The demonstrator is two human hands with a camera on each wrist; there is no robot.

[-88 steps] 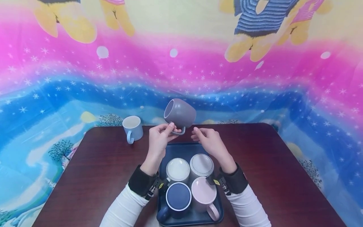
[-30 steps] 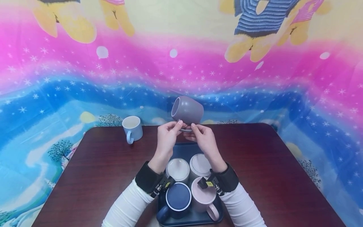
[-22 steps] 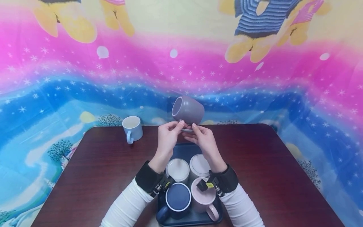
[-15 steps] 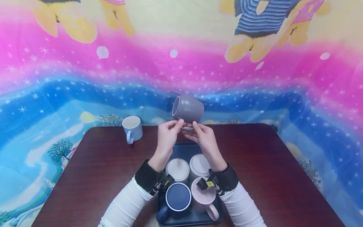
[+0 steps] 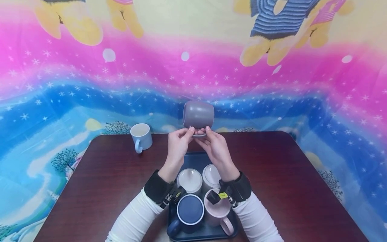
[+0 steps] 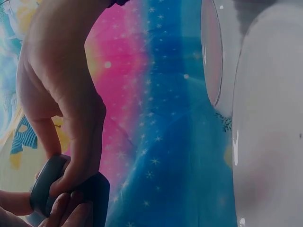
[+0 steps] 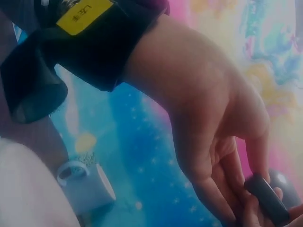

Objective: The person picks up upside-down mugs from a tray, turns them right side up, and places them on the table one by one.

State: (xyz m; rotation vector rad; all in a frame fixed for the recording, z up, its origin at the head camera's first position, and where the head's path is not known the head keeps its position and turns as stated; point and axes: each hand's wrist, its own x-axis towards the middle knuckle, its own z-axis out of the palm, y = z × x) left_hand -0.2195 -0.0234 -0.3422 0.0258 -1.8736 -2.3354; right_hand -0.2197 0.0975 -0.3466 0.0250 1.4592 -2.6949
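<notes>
1. A light blue mug (image 5: 141, 137) stands upright at the far left of the dark wooden table (image 5: 287, 181), well apart from the hands, its handle turned toward the person; the right wrist view shows it too (image 7: 90, 189).
2. The left hand (image 5: 177, 145) is raised above the far end of the tray, thumb and fingertips curled in a pinch on the handle (image 5: 199, 134) of the grey mug (image 5: 198, 114); the left wrist view shows the fingers (image 6: 71, 142) closed round that dark handle (image 6: 47, 187).
3. The grey mug is held in the air above the table's far edge, tipped on its side with its mouth to the left and its handle downward, between the two hands.
4. The right hand (image 5: 215, 147) meets the left at the same handle, its fingers curled and pinching it from the right; the right wrist view shows the fingertips on the handle (image 7: 265, 198).
5. Below the wrists a dark blue tray (image 5: 193, 158) holds four mugs close together: a white mug (image 5: 189, 180), a second white mug (image 5: 210, 174), a navy mug (image 5: 189, 211) and a pink mug (image 5: 218, 215).
</notes>
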